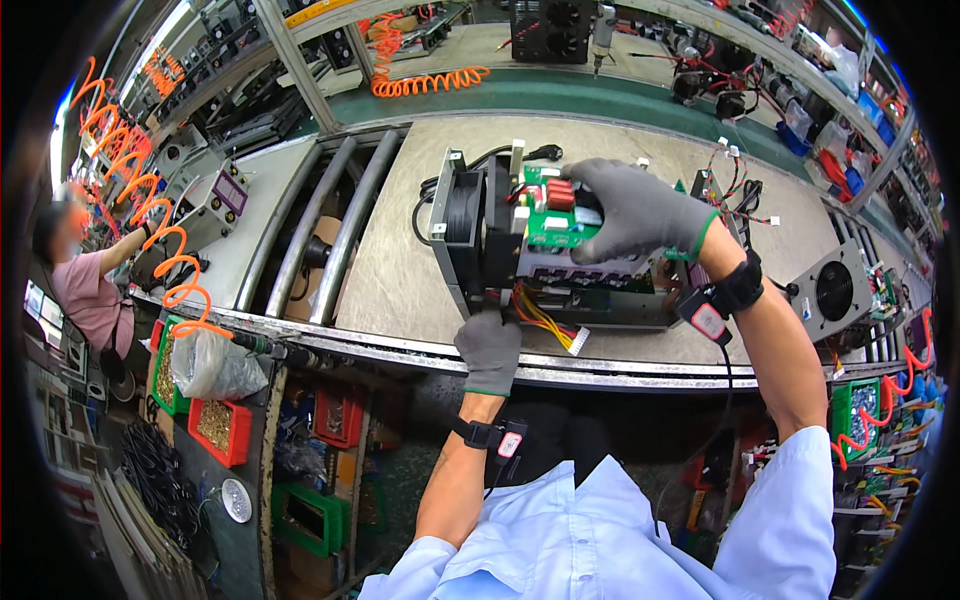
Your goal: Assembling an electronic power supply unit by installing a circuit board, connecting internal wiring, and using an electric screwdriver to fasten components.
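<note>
On the bench in front of me stands an open metal chassis (620,308) with a black fan (464,212) at its left end. My right hand (648,208), in a grey glove, wraps over the top of a green circuit board assembly (548,240), thumb at the near side and fingers beyond it. Red and white parts sit on the board. My left hand (488,352), gloved too, is closed at the near lower left corner of the chassis; its fingertips are partly hidden. Beside it, yellow and red wires (541,312) end in a white connector (578,342).
Steel rollers (345,228) lie to the left, and another fan unit (833,288) stands at the right. A black power cord (545,152) lies behind the chassis. Orange coiled hoses (182,268) hang at the left. Red and green bins (220,432) sit below the bench. A co-worker (92,290) is at far left.
</note>
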Motion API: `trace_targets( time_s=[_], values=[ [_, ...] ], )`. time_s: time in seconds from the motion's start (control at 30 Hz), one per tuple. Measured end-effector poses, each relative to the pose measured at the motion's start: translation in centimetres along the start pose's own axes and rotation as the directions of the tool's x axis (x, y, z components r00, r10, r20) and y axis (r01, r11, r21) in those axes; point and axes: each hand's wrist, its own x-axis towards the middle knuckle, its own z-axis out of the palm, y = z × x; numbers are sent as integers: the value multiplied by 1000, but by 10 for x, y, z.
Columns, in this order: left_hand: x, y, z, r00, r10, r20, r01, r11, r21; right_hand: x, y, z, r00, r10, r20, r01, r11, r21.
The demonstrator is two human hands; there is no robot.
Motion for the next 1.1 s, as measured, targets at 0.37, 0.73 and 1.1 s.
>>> trace_targets(
  time_s=[0.37,0.73,1.1],
  values=[
    [-6,-15,7,1000,17,5,-16,993,-118,-4,-9,20,992,-81,-97,64,983,-172],
    [11,-22,-6,970,8,244,2,999,-40,-105,-79,61,752,-301,-587,318,945,-77],
    [29,-50,-12,986,-2,170,-23,989,145,-503,40,64,-187,967,173,-839,-66,-540]
  ],
)
